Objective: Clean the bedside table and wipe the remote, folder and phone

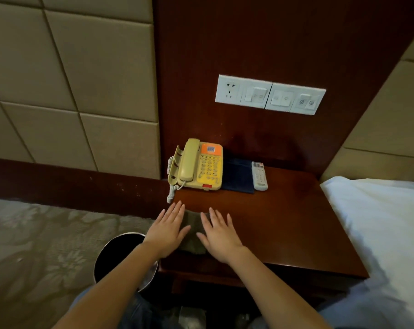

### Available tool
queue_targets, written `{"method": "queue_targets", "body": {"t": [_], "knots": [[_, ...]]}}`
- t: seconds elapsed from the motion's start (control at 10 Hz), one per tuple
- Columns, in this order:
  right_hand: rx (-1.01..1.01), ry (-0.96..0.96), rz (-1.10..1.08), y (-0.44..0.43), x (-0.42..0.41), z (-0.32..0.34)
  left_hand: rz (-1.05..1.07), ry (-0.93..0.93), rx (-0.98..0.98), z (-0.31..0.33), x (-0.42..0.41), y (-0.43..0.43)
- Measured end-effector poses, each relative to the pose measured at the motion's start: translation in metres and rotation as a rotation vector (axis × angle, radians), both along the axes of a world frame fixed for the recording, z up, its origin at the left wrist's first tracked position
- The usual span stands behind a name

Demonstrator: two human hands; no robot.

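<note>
A round dark bin point(120, 255) stood on the patterned carpet point(35, 233) at the left, just beside the dark wooden counter point(284, 222). The left hand point(169, 230) lay flat with fingers spread, its palm pressed on the left edge of a grey-green cloth point(193, 231) near the counter's front left corner. The right hand point(219, 233) lay equally open and flat on the cloth's right edge, so neither hand gripped anything. Further back, against the wood wall panel, a yellow phone point(197, 166) with its handset in the cradle sat at the counter's left rear corner, a dark blue folder point(238, 175) touching its right side, and a white remote point(259, 175) lay along the folder's right edge. A white switch panel point(270, 94) was mounted above, and white bedding point(379, 222) bordered the right.
</note>
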State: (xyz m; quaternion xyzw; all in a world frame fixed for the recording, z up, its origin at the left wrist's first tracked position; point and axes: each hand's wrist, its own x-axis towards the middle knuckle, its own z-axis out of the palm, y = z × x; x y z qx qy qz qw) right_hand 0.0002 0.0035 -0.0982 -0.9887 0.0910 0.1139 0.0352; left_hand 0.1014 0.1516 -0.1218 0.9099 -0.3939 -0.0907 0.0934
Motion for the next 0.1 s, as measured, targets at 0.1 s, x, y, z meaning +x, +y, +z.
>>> {"method": "queue_targets", "body": {"t": [0.1], "knots": [[-0.009,0.009,0.005,-0.0022,-0.0124,0.0175,0.014,-0.038,0.034,0.0222,-0.0073,0.0037]]}}
